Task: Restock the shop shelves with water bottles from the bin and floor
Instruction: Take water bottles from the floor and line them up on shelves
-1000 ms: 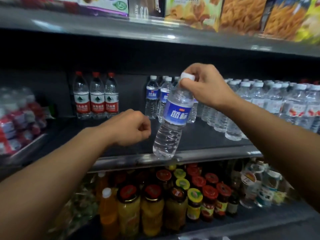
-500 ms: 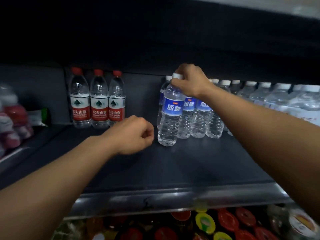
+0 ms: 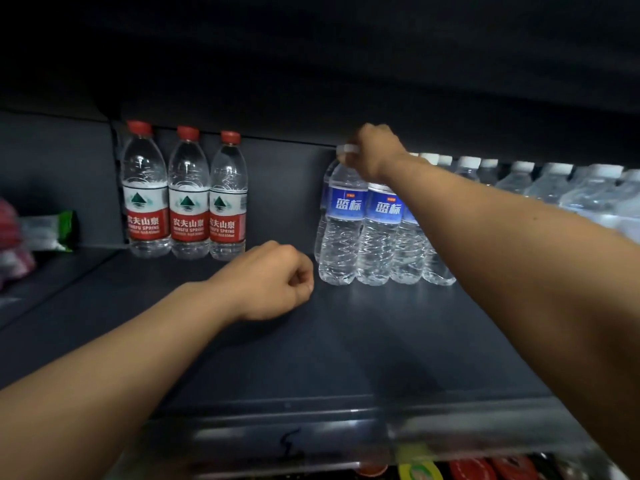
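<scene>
Since the earlier frame your right hand (image 3: 375,152), gripping its bottle (image 3: 341,220) by the cap, has pushed it back into the blue row, while your left hand (image 3: 273,280) (fist curled, holding nothing) rests on the shelf (image 3: 311,358).

The jar lids (image 3: 474,470) below the shelf (image 3: 311,358) are cut off.

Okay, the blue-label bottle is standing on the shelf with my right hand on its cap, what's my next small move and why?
Probably let go and draw the right hand back. The blue-label bottle already stands upright on the shelf, tucked beside its matching neighbours, so it looks placed. The left hand holds nothing, ready for another bottle.
</scene>
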Available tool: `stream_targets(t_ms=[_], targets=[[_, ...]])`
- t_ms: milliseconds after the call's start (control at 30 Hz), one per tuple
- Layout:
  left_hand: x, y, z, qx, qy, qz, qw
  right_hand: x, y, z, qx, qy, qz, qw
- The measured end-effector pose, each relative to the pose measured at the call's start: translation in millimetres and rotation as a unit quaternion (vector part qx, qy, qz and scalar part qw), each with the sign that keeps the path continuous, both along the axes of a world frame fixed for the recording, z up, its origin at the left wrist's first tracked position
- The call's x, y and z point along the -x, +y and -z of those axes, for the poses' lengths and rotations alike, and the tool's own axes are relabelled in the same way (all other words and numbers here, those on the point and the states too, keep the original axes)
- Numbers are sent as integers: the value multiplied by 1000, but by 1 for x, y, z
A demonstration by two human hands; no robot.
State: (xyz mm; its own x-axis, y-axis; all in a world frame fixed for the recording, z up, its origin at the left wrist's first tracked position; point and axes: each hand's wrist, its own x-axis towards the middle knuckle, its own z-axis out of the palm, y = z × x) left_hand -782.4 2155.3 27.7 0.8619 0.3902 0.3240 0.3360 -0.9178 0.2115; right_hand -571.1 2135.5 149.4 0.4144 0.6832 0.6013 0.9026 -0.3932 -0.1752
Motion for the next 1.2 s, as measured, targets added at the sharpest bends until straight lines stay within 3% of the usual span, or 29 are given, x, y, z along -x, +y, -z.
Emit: stream_targets(t_ms=[367,667,933,1200], targets=[[20,-18,-11,-6,-11,-13,1000,9,-20,13,-29,-5,1,1000],[52,-78,-28,-15,-5,-30,999,64,-104,34,17,-26,-26,999],[95,-156,6,31,26,-13,999,147,-232,110,46,30,-144,988],[122,-222,83,72,100,4,992,184,-327,214,153,77,-175,970]])
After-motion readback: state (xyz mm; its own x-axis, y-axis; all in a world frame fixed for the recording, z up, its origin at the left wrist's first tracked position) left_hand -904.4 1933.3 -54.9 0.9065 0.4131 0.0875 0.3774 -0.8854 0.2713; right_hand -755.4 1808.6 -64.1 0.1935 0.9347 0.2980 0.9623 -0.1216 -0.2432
